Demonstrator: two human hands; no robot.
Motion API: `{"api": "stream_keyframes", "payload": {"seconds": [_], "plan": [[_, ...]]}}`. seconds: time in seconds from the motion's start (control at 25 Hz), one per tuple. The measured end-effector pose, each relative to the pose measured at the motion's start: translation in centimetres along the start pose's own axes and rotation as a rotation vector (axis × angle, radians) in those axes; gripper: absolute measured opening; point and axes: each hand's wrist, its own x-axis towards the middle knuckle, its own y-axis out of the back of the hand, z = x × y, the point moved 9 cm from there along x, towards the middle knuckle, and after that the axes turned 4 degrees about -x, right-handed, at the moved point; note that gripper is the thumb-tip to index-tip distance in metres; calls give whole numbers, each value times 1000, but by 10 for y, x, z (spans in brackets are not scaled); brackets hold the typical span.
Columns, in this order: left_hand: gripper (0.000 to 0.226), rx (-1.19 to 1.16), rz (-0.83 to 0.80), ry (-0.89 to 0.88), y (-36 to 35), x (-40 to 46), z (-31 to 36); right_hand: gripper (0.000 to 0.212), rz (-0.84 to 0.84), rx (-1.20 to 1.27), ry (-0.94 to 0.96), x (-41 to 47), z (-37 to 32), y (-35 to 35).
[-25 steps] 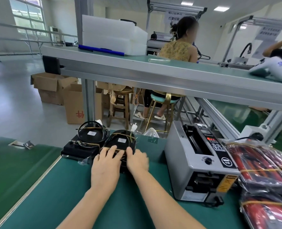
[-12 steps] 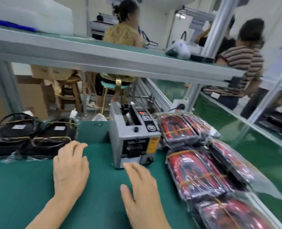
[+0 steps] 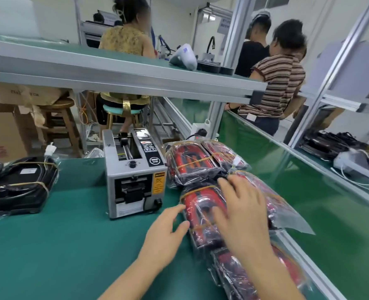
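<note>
Several red and black packs in clear plastic bags with rubber bands lie along the right side of the green bench. My right hand (image 3: 243,211) is spread flat over the middle red pack (image 3: 197,207), fingers straight. My left hand (image 3: 166,232) is at that pack's left edge with relaxed fingers, its fingertips touching the plastic. Another red pack (image 3: 192,163) lies behind it and one more (image 3: 239,276) lies nearer, under my right forearm.
A grey tape dispenser machine (image 3: 133,174) stands mid-bench. Black bagged units (image 3: 21,187) lie at the left. An overhead shelf (image 3: 114,76) spans the bench. A green conveyor (image 3: 309,191) runs at the right. People stand and sit beyond it.
Both hands left the black units at the left and moved right across the bench past the tape machine to the red packs. My view turned right with them.
</note>
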Motion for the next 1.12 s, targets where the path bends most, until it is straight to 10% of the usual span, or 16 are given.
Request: {"api": "stream_keyframes", "payload": {"seconds": [0.4,0.68,0.96,1.12], "plan": [[44,-12,-274,113,-62,13,19,56,-383,-284,-318,31,98,-45],[41,72,-321,71,-57,12,21,61,-145,-59,-220,8,96,-9],[80,-1022,-250,94,-11,7,89,70,250,207,145,-44,-3,51],[60,-992,21,18,50,3,93,52,334,245,250,-67,-52,51]]}}
